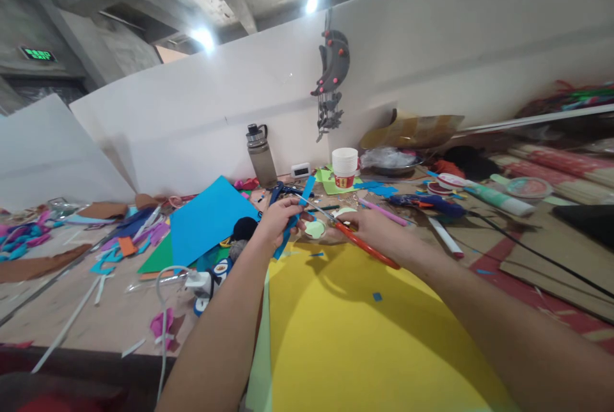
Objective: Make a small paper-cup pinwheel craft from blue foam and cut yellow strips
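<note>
A narrow strip of blue paper (307,190) is pinched in my left hand (281,220), one end sticking up past the fingers and the other hanging below. My right hand (359,225) grips a pair of scissors with orange handles (369,247), the metal blades pointing left toward the strip. Whether the blades touch the paper is too small to tell. Beneath both hands lies a large yellow sheet (364,341), with a small blue scrap (377,297) on it. Just beyond the sheet, between my hands, sits a pale green cut-out shape (315,228).
Blue sheets (206,220) lie at left near a power strip (201,290) with a white cable. A bottle (261,156), stacked paper cups (344,166) and a glue gun (426,203) stand or lie behind. A grey moon ornament (333,63) hangs by the white partition.
</note>
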A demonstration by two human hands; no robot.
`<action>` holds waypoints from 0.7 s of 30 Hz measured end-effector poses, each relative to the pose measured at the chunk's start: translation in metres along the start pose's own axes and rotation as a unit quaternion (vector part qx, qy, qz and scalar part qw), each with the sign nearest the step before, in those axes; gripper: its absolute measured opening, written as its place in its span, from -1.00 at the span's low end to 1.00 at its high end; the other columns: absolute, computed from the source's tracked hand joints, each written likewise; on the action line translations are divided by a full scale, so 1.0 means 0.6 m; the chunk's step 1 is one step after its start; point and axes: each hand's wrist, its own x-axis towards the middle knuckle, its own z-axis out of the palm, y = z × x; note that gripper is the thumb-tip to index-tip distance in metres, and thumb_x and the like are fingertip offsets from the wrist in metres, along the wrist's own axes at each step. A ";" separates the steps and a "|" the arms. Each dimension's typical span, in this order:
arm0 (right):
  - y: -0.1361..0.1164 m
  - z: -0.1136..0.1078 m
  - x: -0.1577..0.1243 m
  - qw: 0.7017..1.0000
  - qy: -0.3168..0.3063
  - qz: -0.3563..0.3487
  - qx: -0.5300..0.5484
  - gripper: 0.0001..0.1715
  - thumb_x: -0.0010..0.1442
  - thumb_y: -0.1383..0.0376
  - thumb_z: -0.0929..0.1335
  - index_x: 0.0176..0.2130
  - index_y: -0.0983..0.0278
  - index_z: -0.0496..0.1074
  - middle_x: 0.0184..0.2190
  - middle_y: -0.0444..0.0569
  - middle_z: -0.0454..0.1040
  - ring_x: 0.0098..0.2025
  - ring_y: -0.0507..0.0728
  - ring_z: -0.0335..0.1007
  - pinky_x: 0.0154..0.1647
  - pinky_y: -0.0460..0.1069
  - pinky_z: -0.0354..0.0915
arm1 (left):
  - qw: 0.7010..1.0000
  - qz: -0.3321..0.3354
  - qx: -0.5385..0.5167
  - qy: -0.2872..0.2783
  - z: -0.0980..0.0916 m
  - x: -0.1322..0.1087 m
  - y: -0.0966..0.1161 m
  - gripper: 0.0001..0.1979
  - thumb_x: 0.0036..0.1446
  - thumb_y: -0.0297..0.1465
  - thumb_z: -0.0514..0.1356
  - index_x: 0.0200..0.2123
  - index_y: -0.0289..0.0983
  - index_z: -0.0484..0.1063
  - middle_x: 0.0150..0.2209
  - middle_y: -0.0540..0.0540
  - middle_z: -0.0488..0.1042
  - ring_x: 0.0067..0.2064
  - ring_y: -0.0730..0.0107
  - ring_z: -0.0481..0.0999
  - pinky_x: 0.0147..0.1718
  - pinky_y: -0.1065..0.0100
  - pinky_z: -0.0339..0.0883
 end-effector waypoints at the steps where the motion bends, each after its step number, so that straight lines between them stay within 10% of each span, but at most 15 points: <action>1: 0.001 0.000 0.000 1.000 -0.002 0.000 -0.007 -0.68 0.09 0.04 0.32 -0.35 0.16 0.56 -0.45 -0.07 0.57 -0.43 0.16 0.45 -0.53 -0.07 0.22 | 1.000 -0.001 0.002 -0.001 0.000 0.000 0.000 -0.84 -0.07 -0.39 0.26 -0.38 -0.31 0.40 -0.49 -0.11 0.51 -0.64 0.54 0.38 -0.77 0.55 0.03; 21: -0.017 -0.015 -0.006 0.998 -0.019 -0.013 -0.066 -0.63 0.13 0.04 0.29 -0.26 0.22 0.54 -0.44 -0.03 0.55 -0.47 0.12 0.41 -0.46 -0.07 0.20 | 1.000 -0.006 0.014 -0.005 0.001 -0.003 0.006 -0.85 -0.06 -0.42 0.24 -0.40 -0.32 0.34 -0.49 -0.14 0.52 -0.65 0.55 0.38 -0.79 0.59 0.00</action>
